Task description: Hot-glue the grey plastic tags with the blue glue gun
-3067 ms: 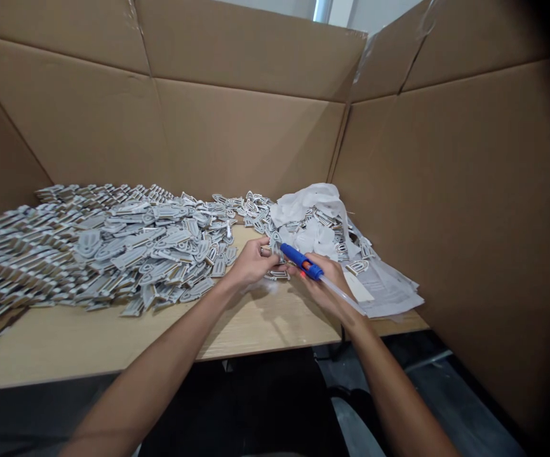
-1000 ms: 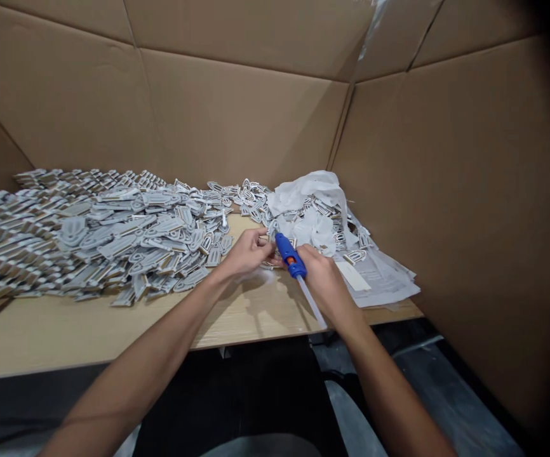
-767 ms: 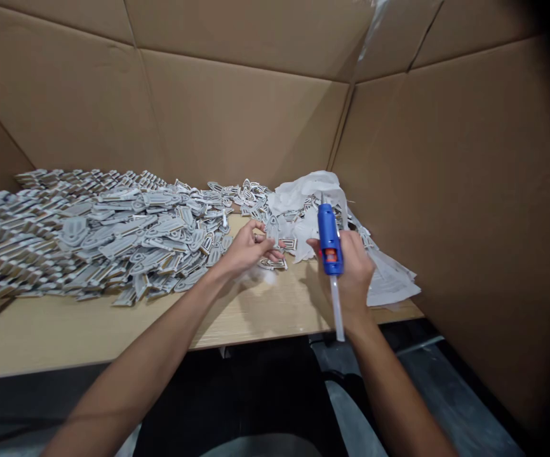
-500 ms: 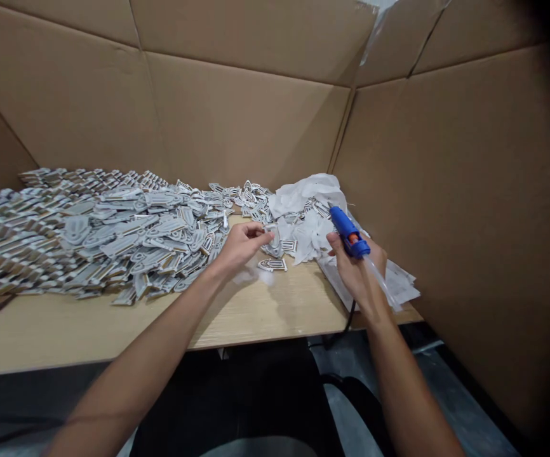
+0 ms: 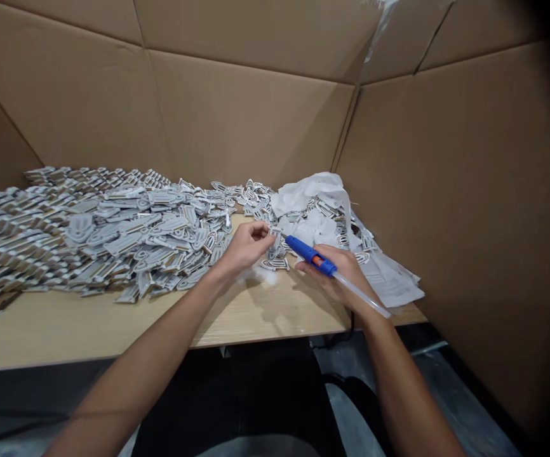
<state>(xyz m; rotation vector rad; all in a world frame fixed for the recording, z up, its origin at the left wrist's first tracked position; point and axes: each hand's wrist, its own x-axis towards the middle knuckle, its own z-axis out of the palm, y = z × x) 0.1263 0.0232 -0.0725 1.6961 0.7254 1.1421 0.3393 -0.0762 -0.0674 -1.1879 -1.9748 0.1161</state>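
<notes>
My left hand pinches a small grey-white arch-shaped piece between thumb and fingers, above the table. In my right hand is a blue glue gun, with a clear glue stick jutting from its back end. The gun's nozzle points left and reaches the held piece; whether it touches is too small to tell. Just below, another arch-shaped piece lies on the wooden table.
A large heap of grey-white pieces covers the table's left side, beside stacked rows. White paper sheets lie among more pieces at the right. Cardboard walls rise behind and to the right. A black cable hangs at the table's front edge.
My right hand has swung the glue gun left and down, bringing its nozzle to the piece in my left hand. The left hand stays nearly in place, the piece now turned.
</notes>
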